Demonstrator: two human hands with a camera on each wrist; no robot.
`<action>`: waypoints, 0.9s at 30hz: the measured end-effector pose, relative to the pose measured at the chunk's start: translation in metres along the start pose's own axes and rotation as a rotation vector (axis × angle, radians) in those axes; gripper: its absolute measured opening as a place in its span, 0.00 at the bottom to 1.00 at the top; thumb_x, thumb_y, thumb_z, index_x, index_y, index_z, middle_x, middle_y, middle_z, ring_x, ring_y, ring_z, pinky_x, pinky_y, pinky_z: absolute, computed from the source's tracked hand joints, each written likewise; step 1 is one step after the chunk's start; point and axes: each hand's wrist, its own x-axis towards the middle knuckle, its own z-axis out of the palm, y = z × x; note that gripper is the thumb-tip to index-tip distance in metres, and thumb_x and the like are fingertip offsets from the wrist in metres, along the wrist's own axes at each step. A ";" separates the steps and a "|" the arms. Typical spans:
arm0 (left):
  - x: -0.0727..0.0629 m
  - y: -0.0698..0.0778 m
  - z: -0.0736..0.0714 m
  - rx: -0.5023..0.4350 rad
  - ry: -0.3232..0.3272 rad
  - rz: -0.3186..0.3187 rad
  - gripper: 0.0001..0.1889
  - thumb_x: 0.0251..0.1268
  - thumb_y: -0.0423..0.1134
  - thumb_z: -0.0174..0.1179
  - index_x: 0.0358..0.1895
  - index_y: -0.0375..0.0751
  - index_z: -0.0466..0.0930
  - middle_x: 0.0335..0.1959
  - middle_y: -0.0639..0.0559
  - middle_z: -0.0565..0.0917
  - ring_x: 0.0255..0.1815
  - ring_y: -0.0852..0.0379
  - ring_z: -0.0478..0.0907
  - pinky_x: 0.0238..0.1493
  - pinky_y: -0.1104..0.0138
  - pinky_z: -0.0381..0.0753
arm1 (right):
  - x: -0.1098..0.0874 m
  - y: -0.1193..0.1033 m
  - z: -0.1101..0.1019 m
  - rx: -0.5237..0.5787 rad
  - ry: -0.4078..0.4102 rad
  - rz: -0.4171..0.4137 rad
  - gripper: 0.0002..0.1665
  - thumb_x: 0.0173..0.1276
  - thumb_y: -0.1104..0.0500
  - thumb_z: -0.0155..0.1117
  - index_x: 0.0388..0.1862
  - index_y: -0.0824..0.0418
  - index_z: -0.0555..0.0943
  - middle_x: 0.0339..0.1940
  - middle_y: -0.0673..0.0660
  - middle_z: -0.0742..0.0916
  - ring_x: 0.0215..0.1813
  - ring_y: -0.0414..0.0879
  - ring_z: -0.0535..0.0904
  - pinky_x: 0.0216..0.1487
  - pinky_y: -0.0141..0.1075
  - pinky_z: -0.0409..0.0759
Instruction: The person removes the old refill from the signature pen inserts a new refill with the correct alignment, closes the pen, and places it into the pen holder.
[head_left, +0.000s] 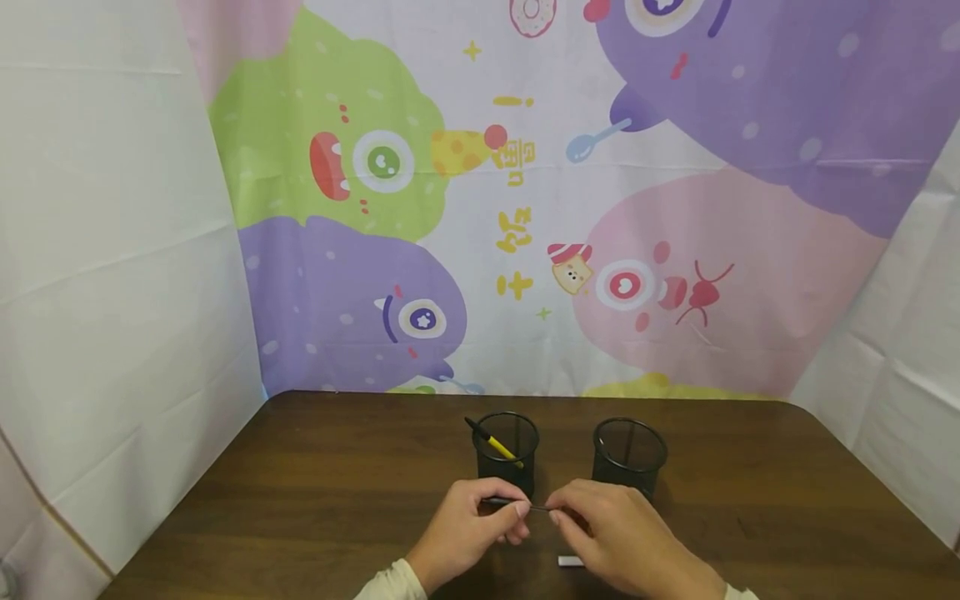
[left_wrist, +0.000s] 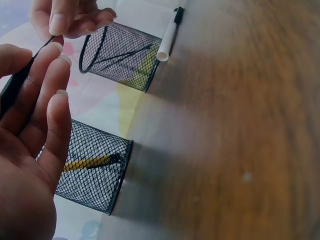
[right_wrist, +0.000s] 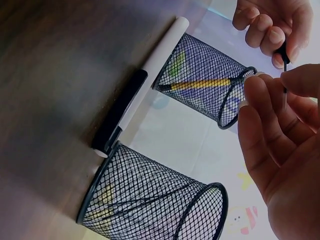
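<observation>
Over the table, in front of two mesh cups, both hands hold a slim black tool with a thin metal shaft [right_wrist: 285, 75], much like a small screwdriver. My left hand [head_left: 467, 529] pinches its dark handle [left_wrist: 16, 82] between thumb and fingers. The thin end is between the thumb and fingertips of my right hand [head_left: 622, 533], which partly hide it. Below the right hand lies a white marker with a black cap [right_wrist: 122, 110]; in the head view the hand covers most of it.
Behind the left hand stands a black mesh cup [head_left: 506, 483] with a yellow and black pen [head_left: 498, 446] leaning inside. Another black mesh cup [head_left: 628, 475] is behind the right hand. The brown wooden table [head_left: 337, 467] meets a cartoon-printed curtain [head_left: 517, 350] at the back.
</observation>
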 end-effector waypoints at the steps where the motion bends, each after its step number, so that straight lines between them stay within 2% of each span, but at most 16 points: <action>1: 0.000 0.000 0.000 0.000 0.001 -0.002 0.11 0.70 0.37 0.63 0.42 0.28 0.84 0.28 0.43 0.87 0.28 0.58 0.85 0.33 0.55 0.87 | 0.000 0.001 0.000 0.001 0.000 -0.002 0.09 0.64 0.63 0.71 0.38 0.47 0.84 0.34 0.35 0.83 0.30 0.26 0.73 0.31 0.21 0.74; 13: 0.000 -0.002 -0.003 -0.009 0.022 -0.021 0.12 0.70 0.37 0.63 0.43 0.27 0.83 0.27 0.44 0.87 0.28 0.56 0.86 0.32 0.60 0.87 | -0.001 0.006 -0.001 -0.033 0.033 0.005 0.10 0.62 0.63 0.72 0.35 0.47 0.84 0.33 0.35 0.83 0.29 0.26 0.71 0.28 0.22 0.73; 20: 0.000 -0.004 -0.004 0.000 0.029 -0.026 0.12 0.70 0.37 0.63 0.43 0.27 0.83 0.27 0.45 0.87 0.27 0.55 0.86 0.32 0.58 0.87 | -0.001 0.006 0.000 -0.051 0.066 -0.009 0.11 0.60 0.63 0.72 0.34 0.47 0.84 0.32 0.35 0.82 0.29 0.26 0.72 0.29 0.21 0.72; 27: 0.000 -0.004 -0.005 -0.008 0.036 -0.021 0.10 0.71 0.37 0.63 0.42 0.31 0.84 0.27 0.44 0.87 0.28 0.55 0.86 0.32 0.58 0.87 | -0.001 0.006 0.000 -0.048 0.088 0.013 0.11 0.60 0.64 0.73 0.34 0.46 0.83 0.30 0.34 0.80 0.28 0.27 0.71 0.27 0.20 0.71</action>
